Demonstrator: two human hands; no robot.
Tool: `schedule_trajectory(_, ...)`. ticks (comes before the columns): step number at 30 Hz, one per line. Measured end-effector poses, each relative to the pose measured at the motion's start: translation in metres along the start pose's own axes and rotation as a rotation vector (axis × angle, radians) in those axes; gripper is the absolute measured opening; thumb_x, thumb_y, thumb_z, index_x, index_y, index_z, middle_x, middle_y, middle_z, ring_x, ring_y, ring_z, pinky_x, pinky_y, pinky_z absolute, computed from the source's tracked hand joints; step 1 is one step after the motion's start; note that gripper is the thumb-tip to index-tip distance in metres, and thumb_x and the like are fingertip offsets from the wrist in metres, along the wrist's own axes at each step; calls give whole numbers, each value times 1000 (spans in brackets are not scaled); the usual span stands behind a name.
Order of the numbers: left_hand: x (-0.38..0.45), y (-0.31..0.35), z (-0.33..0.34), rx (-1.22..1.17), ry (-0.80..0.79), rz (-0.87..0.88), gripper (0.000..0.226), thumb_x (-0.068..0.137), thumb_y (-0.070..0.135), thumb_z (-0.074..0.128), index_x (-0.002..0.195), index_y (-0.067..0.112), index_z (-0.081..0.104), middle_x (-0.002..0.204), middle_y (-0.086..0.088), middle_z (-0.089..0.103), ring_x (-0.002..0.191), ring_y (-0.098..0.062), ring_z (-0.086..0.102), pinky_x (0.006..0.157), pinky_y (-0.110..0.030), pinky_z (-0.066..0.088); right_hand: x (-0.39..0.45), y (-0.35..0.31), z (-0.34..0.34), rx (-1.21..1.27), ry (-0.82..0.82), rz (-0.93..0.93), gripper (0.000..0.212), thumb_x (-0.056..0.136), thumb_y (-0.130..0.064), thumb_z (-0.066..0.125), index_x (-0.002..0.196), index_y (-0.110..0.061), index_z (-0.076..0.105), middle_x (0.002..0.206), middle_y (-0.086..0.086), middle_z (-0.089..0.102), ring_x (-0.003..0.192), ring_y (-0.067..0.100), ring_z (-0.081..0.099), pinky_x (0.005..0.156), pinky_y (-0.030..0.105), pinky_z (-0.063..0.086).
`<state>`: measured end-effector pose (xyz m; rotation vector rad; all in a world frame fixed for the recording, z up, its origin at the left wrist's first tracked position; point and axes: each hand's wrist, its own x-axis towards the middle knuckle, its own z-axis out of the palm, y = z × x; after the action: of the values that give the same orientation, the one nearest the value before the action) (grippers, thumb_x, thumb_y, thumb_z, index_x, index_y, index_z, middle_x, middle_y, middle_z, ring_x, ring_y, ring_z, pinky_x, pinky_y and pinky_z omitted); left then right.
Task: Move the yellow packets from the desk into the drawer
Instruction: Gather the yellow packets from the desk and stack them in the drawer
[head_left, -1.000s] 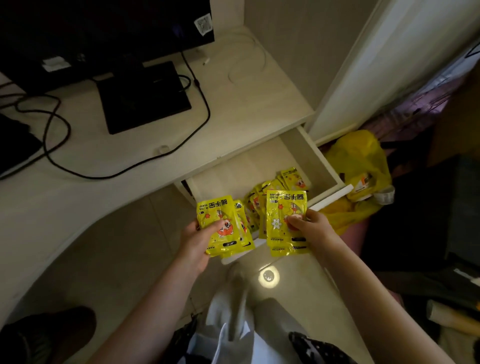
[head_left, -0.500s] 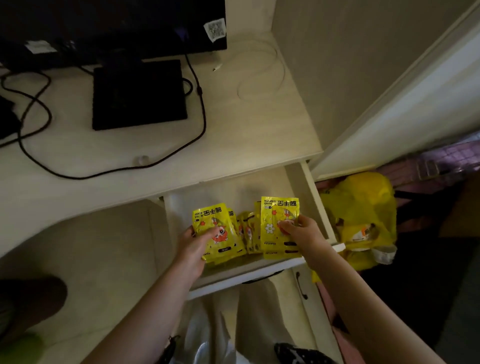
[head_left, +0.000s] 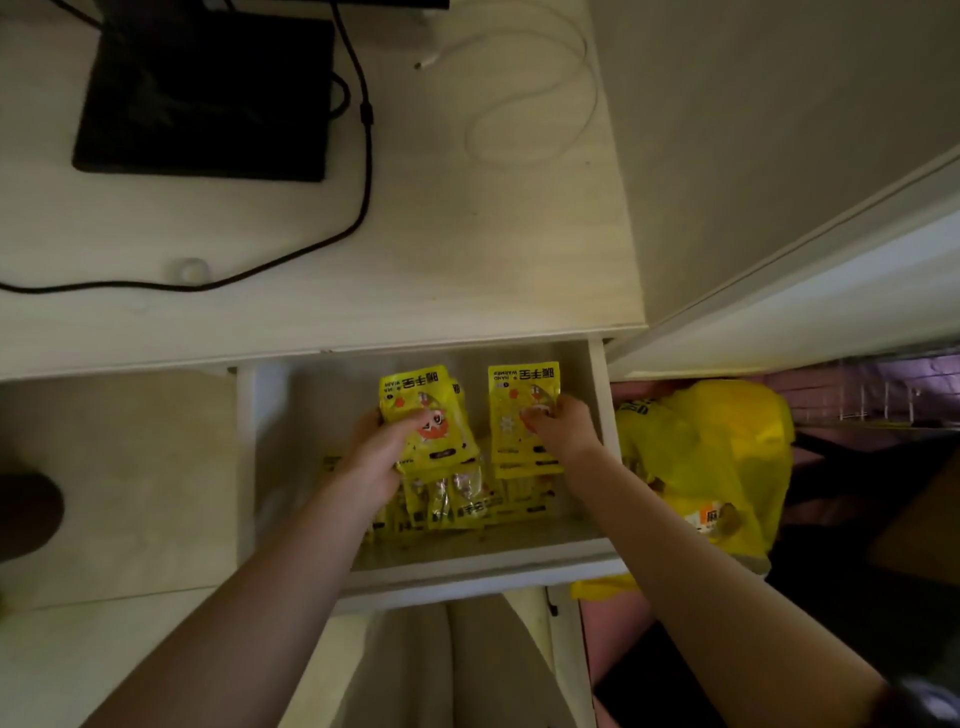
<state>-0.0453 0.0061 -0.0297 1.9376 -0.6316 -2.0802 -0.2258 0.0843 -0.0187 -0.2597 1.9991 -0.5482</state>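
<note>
The open drawer (head_left: 483, 569) sticks out from under the pale wooden desk (head_left: 467, 249). My left hand (head_left: 376, 452) grips a small stack of yellow packets (head_left: 415, 395) inside the drawer, left of centre. A second stack of yellow packets (head_left: 519, 395) is held by my right hand (head_left: 563, 428) near the drawer's right wall. Several more yellow packets (head_left: 467, 506) lie loose on the drawer floor beneath and in front of both stacks. I see no yellow packets on the desk top.
A black monitor base (head_left: 208, 93), a black cable (head_left: 358, 208) and a coiled white cable (head_left: 535, 98) lie on the desk. A yellow plastic bag (head_left: 711, 457) sits on the floor right of the drawer. A wall and white door frame (head_left: 779, 291) stand at right.
Both hands have carried their packet stacks from above the drawer's front edge deeper into the drawer. The camera has moved closer and looks more steeply down.
</note>
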Motion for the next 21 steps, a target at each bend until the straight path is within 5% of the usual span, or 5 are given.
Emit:
schedule_trajectory(4,43,-6,0,-19,25,-45,107,16,43,94,115,17,63,123,-13,63,115,-36,58,97,-57,44,21,-4,6,10,-50,1,29,90,-16,61,113,1,59,109,20,66,89,24,58,79,31,44)
schedule_trajectory(9,50,-9,10,112,95,-30,36,69,23,83,98,15,65,106,-13,68,99,-31,64,90,-50,51,38,2,12,9,-65,24,26,89,-11,62,113,-3,59,112,18,65,106,31,61,89,37,48)
schedule_trajectory(15,59,-18,-1,346,140,97,14,76,24,77,86,23,67,97,-7,72,93,-28,67,91,-50,52,41,14,9,-134,-26,-21,20,87,-13,64,104,-3,66,98,18,69,83,23,60,71,28,44)
schedule_trajectory(21,53,-11,-5,617,146,254,23,84,17,68,106,12,62,103,-7,66,88,-23,62,78,-30,48,34,15,7,-295,-52,-63,31,90,-28,61,113,-8,58,102,11,65,88,24,59,72,29,43)
